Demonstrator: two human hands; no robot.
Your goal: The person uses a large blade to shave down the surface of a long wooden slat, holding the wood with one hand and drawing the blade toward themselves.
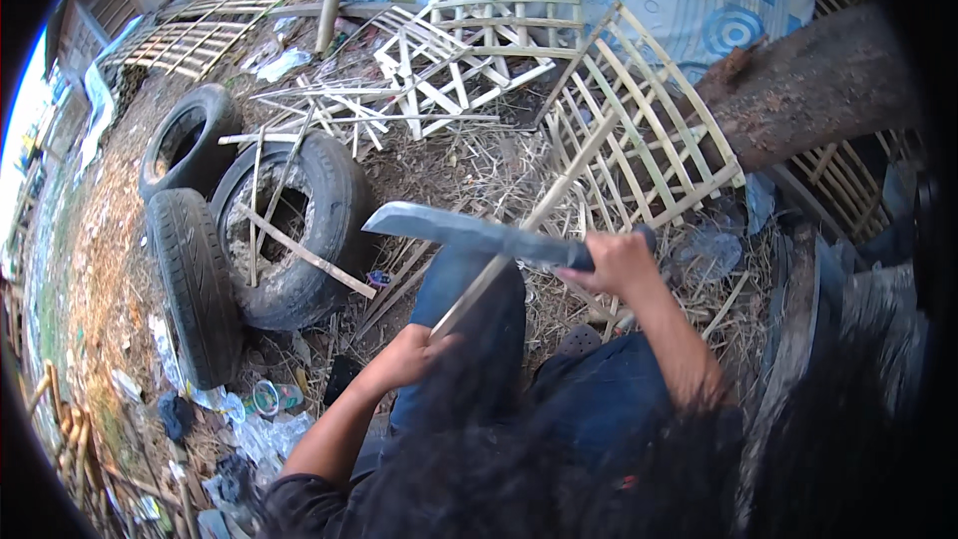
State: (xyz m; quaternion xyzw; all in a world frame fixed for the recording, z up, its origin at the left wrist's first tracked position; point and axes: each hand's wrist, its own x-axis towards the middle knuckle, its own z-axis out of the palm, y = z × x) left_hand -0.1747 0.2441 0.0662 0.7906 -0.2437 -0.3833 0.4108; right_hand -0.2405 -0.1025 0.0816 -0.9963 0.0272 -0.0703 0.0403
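1 left grip point(407, 356) clamps a wooden strip point(469, 299), 1 right grip point(617, 265) a machete point(449, 229).

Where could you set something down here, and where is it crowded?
Fairly open: straw-strewn soil in front of the strip pile, between tires and leaning lattice; littered ground left of the tires. Crowded: the strip pile and foreground plastic litter.

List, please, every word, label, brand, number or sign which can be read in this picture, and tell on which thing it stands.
There is no readable text.
Large knife: no marking can be read.
Large tyre: no lettering can be read.
Blue sheet: a decorative pattern, no legible words.
Small bright scrap: too small and blurred to read.
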